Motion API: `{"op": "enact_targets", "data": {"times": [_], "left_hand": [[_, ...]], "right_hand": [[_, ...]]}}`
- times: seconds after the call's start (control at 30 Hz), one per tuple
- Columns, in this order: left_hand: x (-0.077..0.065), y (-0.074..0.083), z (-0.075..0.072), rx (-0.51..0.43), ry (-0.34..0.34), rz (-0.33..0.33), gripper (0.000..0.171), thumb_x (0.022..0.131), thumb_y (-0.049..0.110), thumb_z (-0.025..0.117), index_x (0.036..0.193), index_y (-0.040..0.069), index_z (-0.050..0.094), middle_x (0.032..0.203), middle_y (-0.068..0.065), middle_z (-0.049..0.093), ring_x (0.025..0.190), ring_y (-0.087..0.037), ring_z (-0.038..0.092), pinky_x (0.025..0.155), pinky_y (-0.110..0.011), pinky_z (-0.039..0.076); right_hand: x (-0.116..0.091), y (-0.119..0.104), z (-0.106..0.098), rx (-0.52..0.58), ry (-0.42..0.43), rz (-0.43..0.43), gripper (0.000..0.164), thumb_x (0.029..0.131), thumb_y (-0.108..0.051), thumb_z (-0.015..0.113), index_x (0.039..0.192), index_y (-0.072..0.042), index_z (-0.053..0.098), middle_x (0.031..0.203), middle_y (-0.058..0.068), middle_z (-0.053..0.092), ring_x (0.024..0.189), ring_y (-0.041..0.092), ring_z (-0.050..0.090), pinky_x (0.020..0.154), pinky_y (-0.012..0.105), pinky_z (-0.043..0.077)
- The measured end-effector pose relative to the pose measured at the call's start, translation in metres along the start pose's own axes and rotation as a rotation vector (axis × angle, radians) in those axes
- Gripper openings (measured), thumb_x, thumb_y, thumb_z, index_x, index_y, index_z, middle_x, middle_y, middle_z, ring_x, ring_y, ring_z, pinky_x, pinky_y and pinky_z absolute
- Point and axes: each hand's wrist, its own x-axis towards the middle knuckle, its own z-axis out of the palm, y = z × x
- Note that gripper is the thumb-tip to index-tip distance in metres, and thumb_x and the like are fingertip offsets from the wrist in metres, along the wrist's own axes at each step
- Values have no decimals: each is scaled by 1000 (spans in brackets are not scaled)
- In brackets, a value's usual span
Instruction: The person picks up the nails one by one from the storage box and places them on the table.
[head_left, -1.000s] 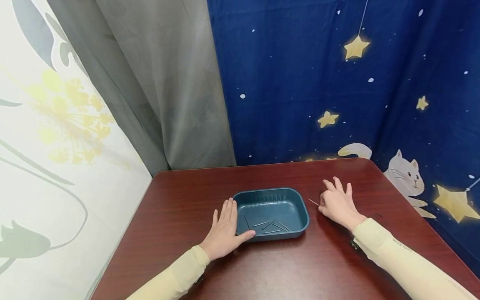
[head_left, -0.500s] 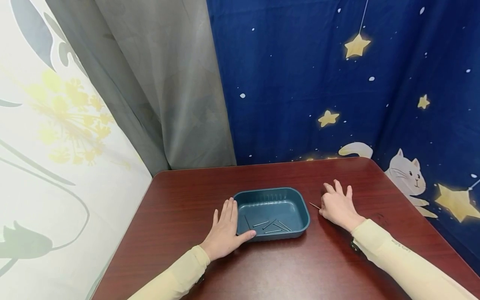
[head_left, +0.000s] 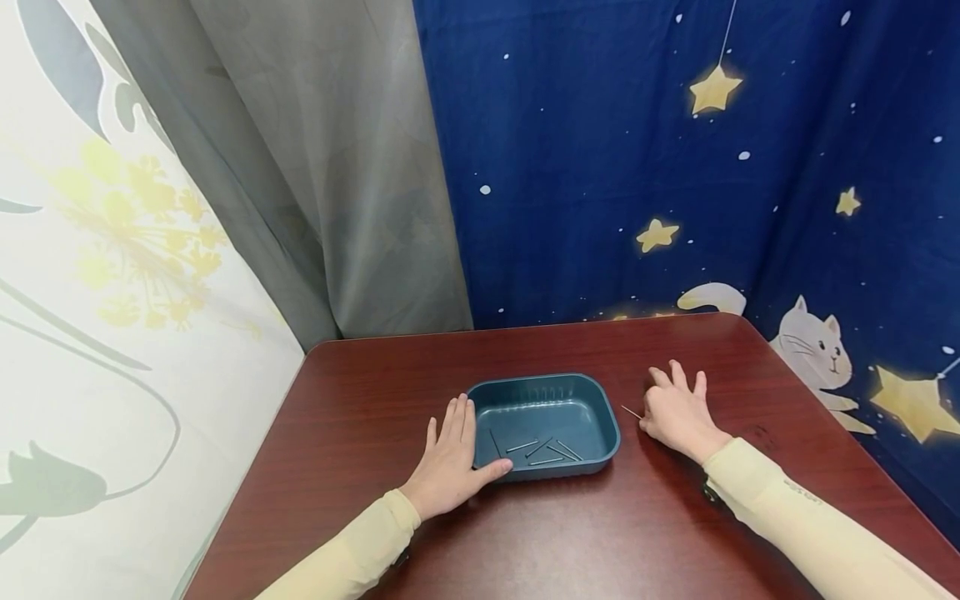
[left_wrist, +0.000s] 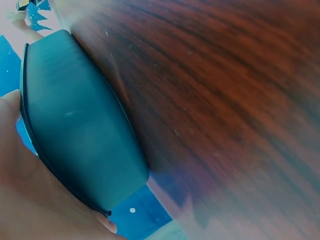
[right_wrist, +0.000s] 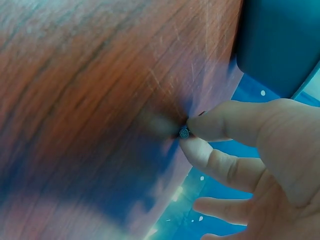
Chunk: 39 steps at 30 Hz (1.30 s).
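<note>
At the left, a white curtain (head_left: 150,292) with pale plant pictures meets a grey curtain (head_left: 375,192); I find no writing on them. Next comes the left hand (head_left: 446,473), with its fingers straight and its thumb spread away; it rests against the left end of the blue-green plastic tray (head_left: 562,472), the thumb on the near rim, and is not closed around it. This hand and the tray look the same as one second ago. The tray stands on the brown table (head_left: 360,408), and several thin nails (head_left: 522,447) lie loose inside it, mostly toward its near side.

To the right of the tray, and apart from it, is one more nail (right_wrist: 184,133), pinched between thumb and index finger of the right hand (head_left: 678,421); the other fingers are spread. Its free end points toward the tray. Since one second ago, this hand and its nail are slightly lower, which suggests to me that the handling now takes place close to the table. Whether the nail touches the table, I cannot tell. Farthest right, the right sleeve (head_left: 825,533) carries small marks like letters, too small to read.
</note>
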Motion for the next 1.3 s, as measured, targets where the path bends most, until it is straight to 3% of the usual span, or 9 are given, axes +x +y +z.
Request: {"op": "enact_targets", "data": {"times": [0.2,0.4,0.6,0.73,1.3], "left_hand": [[1,-1,0,2,9,-6,117,86,86,35,160,0,7,168,-9,-6,154,-26,-5,116,-64,7],[1,-2,-1,-6,1,-13,117,86,86,36,161,2,5,168,-8,-7,153,-24,-8,117,-63,4],[0,-2,-1,-11,-1,-21,117,86,87,36,161,2,5,168,-8,-7,153,-23,-9,117,-62,2],[1,-2,1,-2,6,-20,116,86,85,38,161,2,6,168,-8,-7,153,-23,-8,117,-63,5],[-1,-1,2,-7,10,-15,117,86,87,35,161,1,7,168,-8,-6,153,-23,-8,117,-62,6]], "right_hand": [[1,-1,-6,-4,-3,4,30,77,-19,82,56,-23,61,148,31,40,141,57,13,101,81,4],[4,-6,-20,8,52,-12,27,77,-20,83,61,-23,62,149,32,38,141,56,14,101,81,8],[7,-20,-33,45,111,-24,9,79,-23,81,81,-17,74,151,30,36,142,54,15,102,80,10],[8,-32,-39,60,132,-32,18,80,-25,81,94,-14,78,153,28,35,143,53,15,103,79,11],[9,-76,-31,88,93,-98,43,74,-37,89,112,-19,78,158,21,32,147,48,12,107,77,11]]}}
